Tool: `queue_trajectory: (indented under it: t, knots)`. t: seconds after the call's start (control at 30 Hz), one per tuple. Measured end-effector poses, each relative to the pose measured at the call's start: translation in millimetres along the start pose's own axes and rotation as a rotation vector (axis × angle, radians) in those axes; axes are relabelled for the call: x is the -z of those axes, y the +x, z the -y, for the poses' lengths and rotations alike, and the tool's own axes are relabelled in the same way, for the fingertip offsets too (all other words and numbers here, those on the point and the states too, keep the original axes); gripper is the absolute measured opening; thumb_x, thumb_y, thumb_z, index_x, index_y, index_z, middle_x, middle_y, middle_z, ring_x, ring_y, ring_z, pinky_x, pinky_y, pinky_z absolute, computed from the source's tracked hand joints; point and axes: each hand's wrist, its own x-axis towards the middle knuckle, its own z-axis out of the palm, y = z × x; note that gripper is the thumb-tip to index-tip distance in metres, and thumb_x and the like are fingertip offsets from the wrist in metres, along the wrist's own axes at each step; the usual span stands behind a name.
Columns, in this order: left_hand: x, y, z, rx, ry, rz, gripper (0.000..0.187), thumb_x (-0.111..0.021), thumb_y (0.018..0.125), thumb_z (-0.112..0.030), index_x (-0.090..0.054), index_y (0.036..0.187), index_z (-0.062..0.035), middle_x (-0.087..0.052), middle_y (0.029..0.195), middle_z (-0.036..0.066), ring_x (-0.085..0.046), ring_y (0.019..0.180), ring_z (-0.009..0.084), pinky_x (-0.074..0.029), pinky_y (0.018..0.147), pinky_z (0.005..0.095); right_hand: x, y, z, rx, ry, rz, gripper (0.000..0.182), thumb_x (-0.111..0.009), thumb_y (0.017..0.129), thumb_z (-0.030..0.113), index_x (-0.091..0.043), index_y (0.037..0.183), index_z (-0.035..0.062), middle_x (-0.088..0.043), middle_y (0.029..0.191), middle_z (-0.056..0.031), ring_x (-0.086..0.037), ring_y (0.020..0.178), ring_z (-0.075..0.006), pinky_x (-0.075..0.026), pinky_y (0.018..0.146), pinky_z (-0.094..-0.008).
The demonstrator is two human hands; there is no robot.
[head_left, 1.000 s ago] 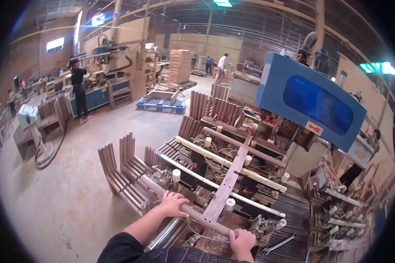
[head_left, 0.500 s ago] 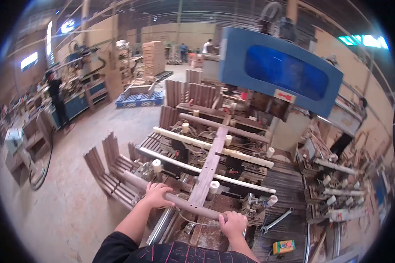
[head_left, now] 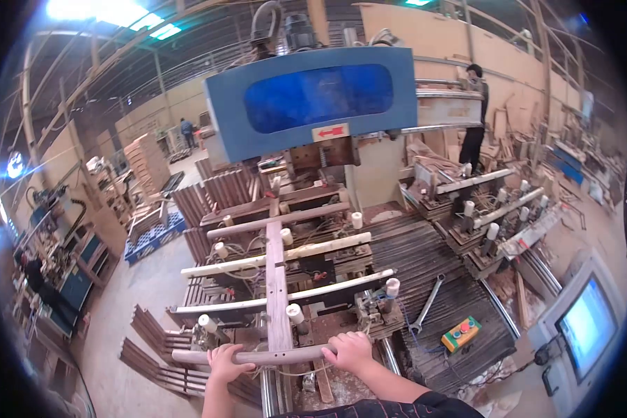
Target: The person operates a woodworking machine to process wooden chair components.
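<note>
A long brown wooden rail (head_left: 285, 357) lies crosswise near the bottom of the view. My left hand (head_left: 227, 364) is wrapped round it left of centre, and my right hand (head_left: 350, 350) grips it near its right end. The rail touches the near end of a flat wooden board (head_left: 279, 306), which runs away from me across two pale bars (head_left: 348, 284). At the board's far end is another rounded rail (head_left: 313, 213). White cylinders (head_left: 295, 314) stand around the frame.
A blue machine hood (head_left: 313, 97) hangs beyond the frame. To the right are a wrench (head_left: 427, 304), a yellow-green button box (head_left: 461, 334) and a lit screen (head_left: 587, 322). Slatted wood pieces (head_left: 161, 334) stand at left. A person (head_left: 474, 118) stands at back right.
The view has swung to the right, bringing the screen and the person at back right into sight. Both hands still hold the rail, which now lies more level in view.
</note>
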Motion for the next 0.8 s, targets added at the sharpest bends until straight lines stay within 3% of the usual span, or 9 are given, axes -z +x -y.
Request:
queue_trajectory:
  t: [0.53, 0.8]
  knots:
    - [-1.0, 0.5, -1.0, -0.001, -0.010, -0.038, 0.073, -0.087, 0.058, -0.053, -0.069, 0.122, -0.0206, -0.058, 0.131, 0.005, -0.041, 0.133, 0.0269, -0.015, 0.118, 0.0461, -4.4, -0.6, -1.2, 0.001, -0.011, 0.016, 0.037, -0.059, 0.088, 0.049, -0.065, 0.076, 0.0140, -0.065, 0.076, -0.0051, -0.063, 0.076, -0.0242, -0.045, 0.073, -0.0393]
    - [0.8, -4.2, -5.7, -0.020, -0.025, -0.066, 0.071, -0.085, 0.060, -0.056, -0.070, 0.120, -0.0230, -0.058, 0.132, 0.003, -0.040, 0.135, 0.0273, -0.010, 0.119, 0.0522, -3.3, 1.0, 1.6, -0.010, -0.063, 0.001, 0.031, -0.065, 0.082, 0.048, -0.068, 0.076, 0.0174, -0.065, 0.076, -0.0011, -0.061, 0.075, -0.0225, -0.044, 0.073, -0.0385]
